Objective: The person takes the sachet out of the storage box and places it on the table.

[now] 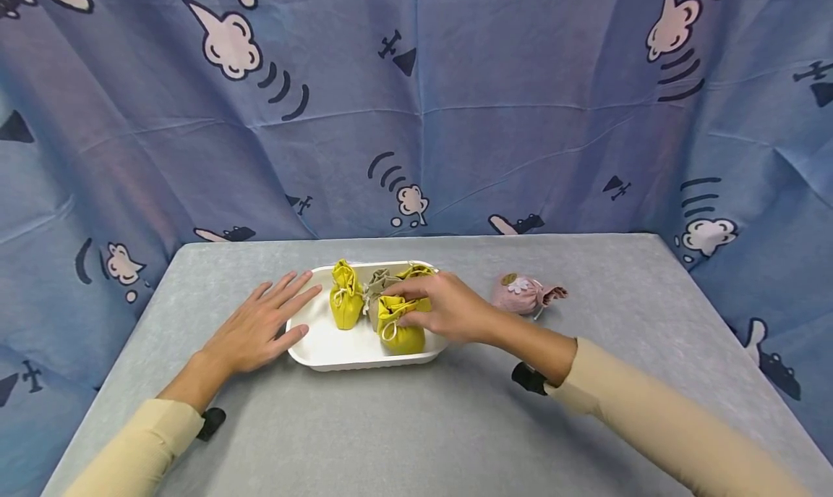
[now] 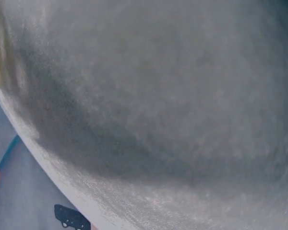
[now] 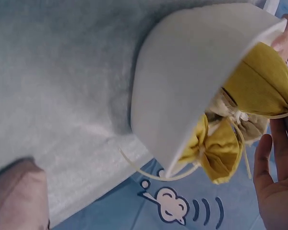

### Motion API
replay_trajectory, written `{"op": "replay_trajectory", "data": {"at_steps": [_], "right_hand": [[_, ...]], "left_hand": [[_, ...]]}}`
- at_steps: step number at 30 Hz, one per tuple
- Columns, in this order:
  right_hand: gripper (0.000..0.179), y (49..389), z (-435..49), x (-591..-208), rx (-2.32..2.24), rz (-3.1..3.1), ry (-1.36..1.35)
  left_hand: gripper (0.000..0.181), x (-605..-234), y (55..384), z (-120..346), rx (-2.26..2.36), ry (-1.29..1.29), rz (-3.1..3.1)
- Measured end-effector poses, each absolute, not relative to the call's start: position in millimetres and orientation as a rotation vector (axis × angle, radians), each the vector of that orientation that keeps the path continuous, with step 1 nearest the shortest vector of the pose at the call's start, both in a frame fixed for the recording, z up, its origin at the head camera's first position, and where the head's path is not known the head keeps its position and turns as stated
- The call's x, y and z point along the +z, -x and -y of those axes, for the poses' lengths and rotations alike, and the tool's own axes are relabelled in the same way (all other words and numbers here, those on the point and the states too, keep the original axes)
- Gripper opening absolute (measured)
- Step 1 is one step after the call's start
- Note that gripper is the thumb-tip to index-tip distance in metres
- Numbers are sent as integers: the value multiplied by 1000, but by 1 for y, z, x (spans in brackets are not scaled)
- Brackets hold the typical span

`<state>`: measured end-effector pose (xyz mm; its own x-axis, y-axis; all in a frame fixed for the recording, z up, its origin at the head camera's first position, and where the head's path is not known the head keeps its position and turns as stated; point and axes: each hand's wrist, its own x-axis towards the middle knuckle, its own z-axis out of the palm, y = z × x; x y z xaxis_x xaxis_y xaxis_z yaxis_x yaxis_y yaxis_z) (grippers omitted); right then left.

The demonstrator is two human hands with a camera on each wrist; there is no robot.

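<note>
A white tray [image 1: 328,349] on the table holds several small drawstring pouches. My right hand [image 1: 455,310] pinches the gathered neck of the front yellow pouch [image 1: 405,341], at the tray's right end; in the right wrist view this yellow pouch [image 3: 261,81] shows above the rim beside the fingers [image 3: 281,153]. Behind it are a beige pouch [image 1: 375,289] and another yellow pouch [image 1: 416,270], partly covered by the hand. Another yellow pouch [image 1: 346,305] stands upright further left. With fingers spread, my left hand [image 1: 254,330] lies at the tray's left edge; contact is hard to judge.
A pink pouch [image 1: 517,294] with a white flower lies on the table right of the tray, beyond my right forearm. Grey cloth covers the table [image 1: 390,432]. A blue patterned curtain [image 1: 455,157] hangs behind it. The left wrist view shows mostly the grey table surface [image 2: 158,96].
</note>
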<state>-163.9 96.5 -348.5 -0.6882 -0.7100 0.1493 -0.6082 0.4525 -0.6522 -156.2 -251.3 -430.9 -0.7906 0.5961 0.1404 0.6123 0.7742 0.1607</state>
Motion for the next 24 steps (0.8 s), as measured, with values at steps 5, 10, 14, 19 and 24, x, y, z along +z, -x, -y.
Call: {"op": "replay_trajectory", "data": {"at_steps": [5,10,14,19,24], "right_hand": [[38,166,-101,-336,-1064,-2561,1175],[38,167,-107,-325,-1057,-2577,1168],[38,168,-113,-318,-1090,-2594,1195],[36,170,-121,-311,-1116,-2635,1216],[40,173,-131,-302,-1103,-2663,1192]], "left_hand": [[65,-431,156,252,-307,986,2875],[65,-432,157,252,-301,986,2872],[65,-432,157,252,-301,986,2870],[66,-433,157,252,-296,984,2867],[66,-433,157,251,-302,986,2867]]}}
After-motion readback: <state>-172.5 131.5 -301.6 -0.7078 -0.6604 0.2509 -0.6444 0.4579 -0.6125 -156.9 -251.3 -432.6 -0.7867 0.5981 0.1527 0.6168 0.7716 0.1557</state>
